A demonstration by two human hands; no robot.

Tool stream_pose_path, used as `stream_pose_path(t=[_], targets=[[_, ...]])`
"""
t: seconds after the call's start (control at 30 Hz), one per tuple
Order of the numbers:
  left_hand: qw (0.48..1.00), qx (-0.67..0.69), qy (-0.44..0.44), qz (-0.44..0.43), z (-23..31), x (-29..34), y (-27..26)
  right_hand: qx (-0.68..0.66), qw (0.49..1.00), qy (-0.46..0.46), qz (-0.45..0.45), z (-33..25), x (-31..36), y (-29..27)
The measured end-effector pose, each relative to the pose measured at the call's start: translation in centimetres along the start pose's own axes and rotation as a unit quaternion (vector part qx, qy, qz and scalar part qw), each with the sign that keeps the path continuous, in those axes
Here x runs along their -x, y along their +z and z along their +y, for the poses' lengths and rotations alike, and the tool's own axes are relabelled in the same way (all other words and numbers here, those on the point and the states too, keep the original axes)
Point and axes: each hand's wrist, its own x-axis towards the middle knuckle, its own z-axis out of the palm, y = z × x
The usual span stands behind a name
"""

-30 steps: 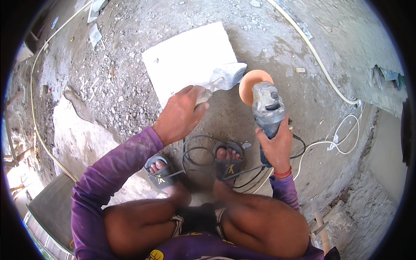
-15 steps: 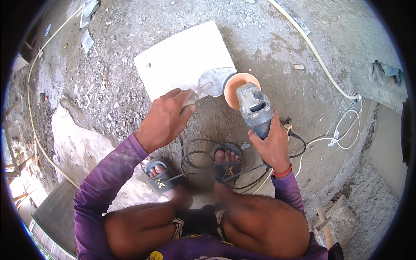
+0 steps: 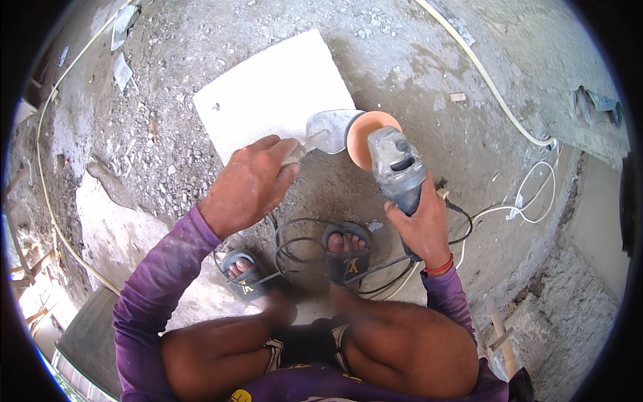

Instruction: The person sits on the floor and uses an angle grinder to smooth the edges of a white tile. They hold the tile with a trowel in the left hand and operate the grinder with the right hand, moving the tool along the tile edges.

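My left hand (image 3: pixel 248 181) is closed around the handle of a trowel (image 3: pixel 328 132), whose rounded grey metal blade points to the right. In my right hand (image 3: pixel 426 224) is a dusty angle grinder (image 3: pixel 395 164), held by its dark body. An orange disc (image 3: pixel 366 139) is fitted on the grinder's head. The disc's left edge meets the tip of the trowel blade, or very nearly; the exact contact cannot be made out. Beneath and beyond the trowel lies a white flat slab (image 3: pixel 274 80) on the ground, its near edge partly covered by my left hand.
A black cord (image 3: pixel 295 251) loops between my sandalled feet. A pale hose (image 3: pixel 482 70) curves across the upper right, another cable (image 3: pixel 43 157) along the left. Thin white wire (image 3: pixel 536 194) coils at right. Gravel (image 3: pixel 167 144) and rubble cover the ground; a dark panel (image 3: pixel 87 342) stands lower left.
The slab and ground have shifted slightly left and up in the picture. Both hands keep their grips, and the trowel and grinder stay together in nearly the same place.
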Motion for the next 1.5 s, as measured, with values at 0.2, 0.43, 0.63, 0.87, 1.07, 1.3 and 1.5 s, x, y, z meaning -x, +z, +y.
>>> stream_pose_path(t=[0.2, 0.43, 0.63, 0.87, 1.07, 1.3, 1.5], targets=[[1.000, -0.012, 0.004, -0.001, 0.3, -0.1, -0.2, -0.014, 0.998, 0.053, 0.044, 0.8, -0.4, -0.4], [0.999, -0.031, -0.004, -0.013, 0.5, 0.1, -0.4, -0.005, 0.998, 0.024, 0.056, 0.3, -2.7, -0.3], [0.999, -0.033, -0.007, -0.012, 0.6, 0.0, -0.2, -0.021, 0.998, 0.022, 0.049, 0.9, -3.5, 0.2], [1.000, -0.021, -0.008, 0.002, 0.1, 0.2, 0.3, -0.064, 0.995, 0.045, 0.058, 1.8, -3.1, 0.1], [1.000, 0.006, -0.011, 0.006, -0.7, 0.3, 0.8, -0.096, 0.990, 0.091, 0.038, 1.9, -2.6, -0.7], [1.000, 0.008, 0.009, 0.016, -1.2, 0.3, 0.7, -0.062, 0.996, 0.038, 0.059, 1.4, -2.6, -0.3], [1.000, 0.011, 0.012, 0.007, -1.1, 0.1, 0.5, -0.031, 0.997, 0.018, 0.072, 1.6, -2.7, 0.1]])
